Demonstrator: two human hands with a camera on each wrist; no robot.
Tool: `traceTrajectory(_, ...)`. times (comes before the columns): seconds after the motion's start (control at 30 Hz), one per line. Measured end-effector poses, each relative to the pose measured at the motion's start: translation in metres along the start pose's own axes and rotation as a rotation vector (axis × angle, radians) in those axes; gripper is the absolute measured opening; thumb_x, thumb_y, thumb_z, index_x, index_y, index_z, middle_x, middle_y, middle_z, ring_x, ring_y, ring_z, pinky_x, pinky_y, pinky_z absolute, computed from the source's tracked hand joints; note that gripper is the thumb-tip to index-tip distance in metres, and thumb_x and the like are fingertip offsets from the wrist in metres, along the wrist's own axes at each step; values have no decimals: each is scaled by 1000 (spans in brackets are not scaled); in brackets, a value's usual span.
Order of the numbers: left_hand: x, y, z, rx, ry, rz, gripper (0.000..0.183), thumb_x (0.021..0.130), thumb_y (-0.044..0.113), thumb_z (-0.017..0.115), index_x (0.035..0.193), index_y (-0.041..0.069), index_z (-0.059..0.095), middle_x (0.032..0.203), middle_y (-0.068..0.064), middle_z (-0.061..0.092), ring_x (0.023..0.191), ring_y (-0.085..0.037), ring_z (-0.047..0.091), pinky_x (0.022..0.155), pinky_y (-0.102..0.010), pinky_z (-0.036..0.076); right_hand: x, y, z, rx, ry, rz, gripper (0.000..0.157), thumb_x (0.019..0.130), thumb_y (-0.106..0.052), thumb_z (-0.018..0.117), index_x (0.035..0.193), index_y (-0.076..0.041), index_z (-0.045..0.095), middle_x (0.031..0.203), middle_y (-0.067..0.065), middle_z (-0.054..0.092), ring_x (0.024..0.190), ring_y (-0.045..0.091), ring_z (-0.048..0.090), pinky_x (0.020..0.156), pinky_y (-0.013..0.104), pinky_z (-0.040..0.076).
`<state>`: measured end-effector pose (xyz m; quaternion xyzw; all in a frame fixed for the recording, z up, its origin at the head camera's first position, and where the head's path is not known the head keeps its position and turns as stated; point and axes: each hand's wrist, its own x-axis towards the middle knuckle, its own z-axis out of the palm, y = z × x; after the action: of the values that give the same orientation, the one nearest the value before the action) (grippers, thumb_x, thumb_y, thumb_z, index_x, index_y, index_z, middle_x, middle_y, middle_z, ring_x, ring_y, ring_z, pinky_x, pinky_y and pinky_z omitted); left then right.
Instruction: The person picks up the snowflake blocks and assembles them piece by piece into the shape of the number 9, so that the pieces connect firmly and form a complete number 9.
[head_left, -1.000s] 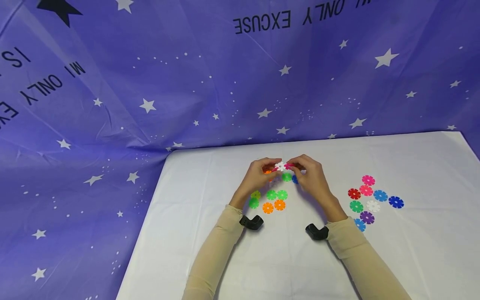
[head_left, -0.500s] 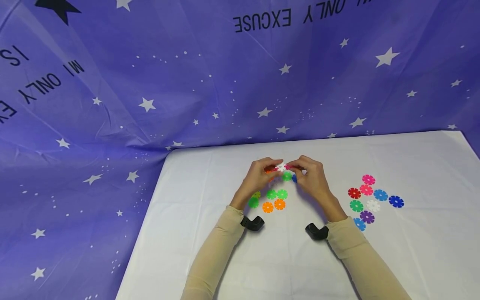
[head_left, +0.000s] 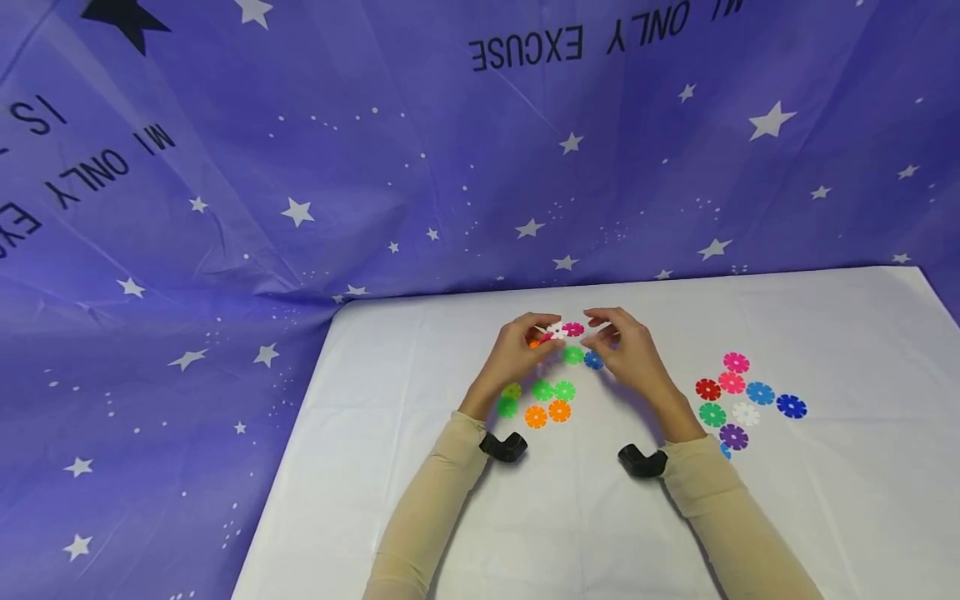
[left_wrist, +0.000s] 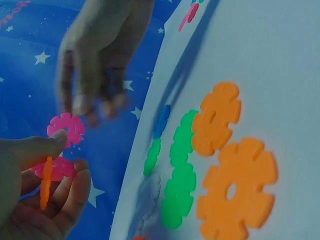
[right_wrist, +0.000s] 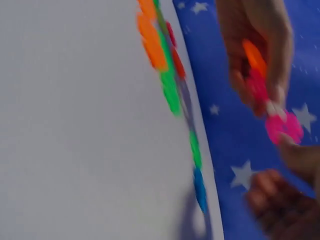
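Note:
My left hand (head_left: 520, 346) pinches a joined chain of notched plastic discs, raised over the far part of the table. At its free right end is a pink disc (head_left: 574, 329), beside a white disc (head_left: 556, 331). Nearer the palm, the left wrist view shows a second pink disc (left_wrist: 59, 170) with an orange disc (left_wrist: 46, 187) set across it. Just right of the chain is my right hand (head_left: 628, 348), its fingers apart and nothing between them. In the right wrist view its thumb overlaps the edge of the end pink disc (right_wrist: 294, 127).
Below the hands lie loose discs on the white table (head_left: 450, 533), among them green (head_left: 565, 391), orange (head_left: 536, 417) and blue (head_left: 593, 360). Another group, with a red disc (head_left: 707, 389) and a purple disc (head_left: 733, 437), lies to the right. A purple star-patterned cloth (head_left: 420, 183) hangs behind.
My right hand has let go of the pink end disc and moved slightly right, its fingers spreading. The left hand keeps hold of the chain, and the pink disc now shows fully.

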<state>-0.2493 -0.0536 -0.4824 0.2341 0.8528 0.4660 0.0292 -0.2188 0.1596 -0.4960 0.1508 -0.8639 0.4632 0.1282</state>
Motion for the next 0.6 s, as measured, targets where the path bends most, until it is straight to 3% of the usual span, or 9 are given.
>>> traceTrajectory(0.13, 0, -4, -2, -3, 11, 1, 44, 89, 21, 73, 129, 8, 63, 121, -7, 64, 91, -17, 61, 83, -23, 53, -4, 12, -6, -146, -206, 109, 40, 82, -13, 79, 117, -1, 64, 94, 14, 58, 81, 23, 54, 74, 37, 45)
traceTrajectory(0.27, 0, -8, -2, -7, -1, 19, 41, 90, 19, 72, 130, 14, 63, 118, -6, 64, 90, -16, 60, 84, -22, 52, -7, 17, -6, -244, -356, 136, 38, 80, -18, 81, 110, -1, 65, 89, 11, 53, 80, 22, 47, 72, 36, 41)
traceTrajectory(0.6, 1, -8, -1, 8, -22, 37, 34, 91, 20, 71, 125, 15, 67, 104, -5, 61, 90, -15, 59, 83, -20, 50, -9, 13, -4, -302, -367, 156, 30, 82, -21, 80, 103, -3, 67, 99, 11, 57, 86, 24, 53, 80, 44, 47)
